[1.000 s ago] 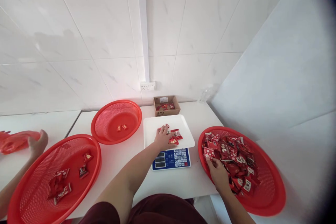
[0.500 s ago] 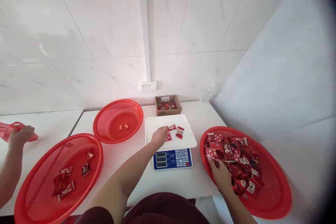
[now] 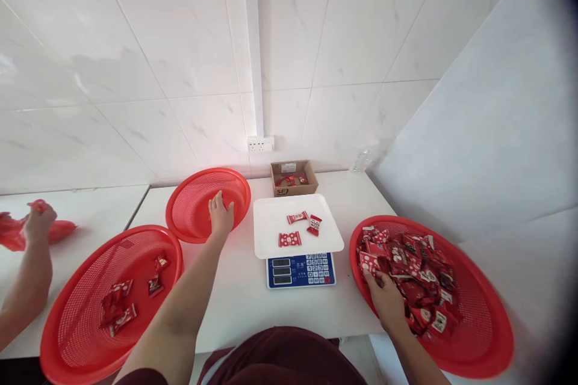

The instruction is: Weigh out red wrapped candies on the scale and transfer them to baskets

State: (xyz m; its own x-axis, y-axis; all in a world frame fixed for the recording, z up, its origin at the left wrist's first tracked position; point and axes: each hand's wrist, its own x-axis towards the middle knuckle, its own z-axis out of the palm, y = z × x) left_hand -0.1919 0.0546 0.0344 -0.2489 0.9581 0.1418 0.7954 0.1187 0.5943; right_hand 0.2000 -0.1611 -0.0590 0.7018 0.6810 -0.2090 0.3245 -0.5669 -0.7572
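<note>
My left hand [image 3: 221, 215] reaches over the small red basket [image 3: 242, 189], fingers spread, near the small wrapped candies it partly hides. The fingers of my right hand [image 3: 383, 296] are bent at the near left edge of the large right basket [image 3: 490, 337], pinching the lower edge of a polka-dotted wrapped candy [image 3: 369, 261]. Beside that packet lies a heap of red wrapped candies [image 3: 413, 258]. Between my hands, a polka-dotted candy [image 3: 289, 239] and two other red wrapped candies [image 3: 314, 224] lie apart on the white scale tray [image 3: 268, 216]. Below it shows the blue scale panel [image 3: 300, 271].
Another red basket [image 3: 67, 313] at the left holds several wrapped candies [image 3: 118, 307]. An open cardboard box [image 3: 295, 190] with red packets stands behind the scale. At far left, another person's hand [image 3: 40, 222] grips a red plastic bag [image 3: 13, 234]. A clear plastic container [image 3: 362, 160] sits by the wall.
My left hand has let go of the polka-dotted candy on the scale tray and moved left over the small basket. My right hand stays at the same packet. The other person's hand has risen slightly.
</note>
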